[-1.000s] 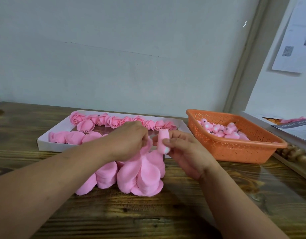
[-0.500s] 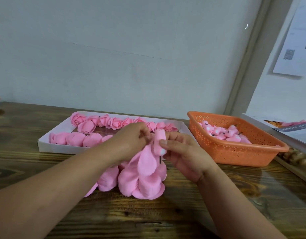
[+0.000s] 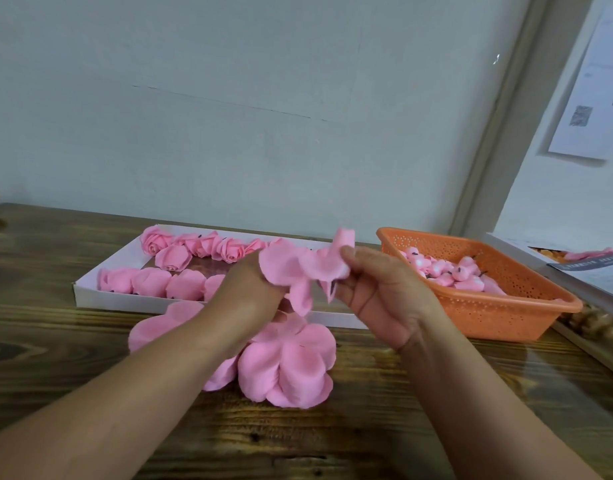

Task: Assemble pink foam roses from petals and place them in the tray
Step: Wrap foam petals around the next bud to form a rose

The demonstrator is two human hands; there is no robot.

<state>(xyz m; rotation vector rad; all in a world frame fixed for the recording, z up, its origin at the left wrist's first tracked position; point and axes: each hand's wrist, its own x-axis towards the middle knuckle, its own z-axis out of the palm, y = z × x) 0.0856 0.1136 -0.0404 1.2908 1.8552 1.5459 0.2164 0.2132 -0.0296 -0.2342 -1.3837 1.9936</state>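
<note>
Roses (image 3: 180, 256), finished ones, sit in the white tray (image 3: 90, 292) at the bench's (image 3: 367, 427) back left: one row along its far wall, a second row of closed heads along its near wall. Tray is my landmark.

Just in front of the tray's near wall, a loose pile of pink petals (image 3: 287, 368) lies flat on the bench, partly under my left forearm.

My left hand (image 3: 249, 299) is over the tray's near-right corner, back of the hand toward the camera. Its fingers are curled onto the petal strip (image 3: 298, 268), gripping its left end. Exact finger placement is hidden behind the hand.

The petal strip hangs in the air between both hands, above the tray's right end, clear of the bench. One lobe droops down from the middle; the upper right end curls up. Motion blur, so edges are soft.

My right hand (image 3: 377, 292) is right of the tray's right end, thumb on top, fingers curled under, pinching the right end of the strip. A small dark bit shows at the strip's lower edge by my fingers; can't tell what it is.

Right of the tray, well apart from the petals, an orange basket (image 3: 506, 317) holds small pink rose cores (image 3: 447, 271) with dark specks.
</note>
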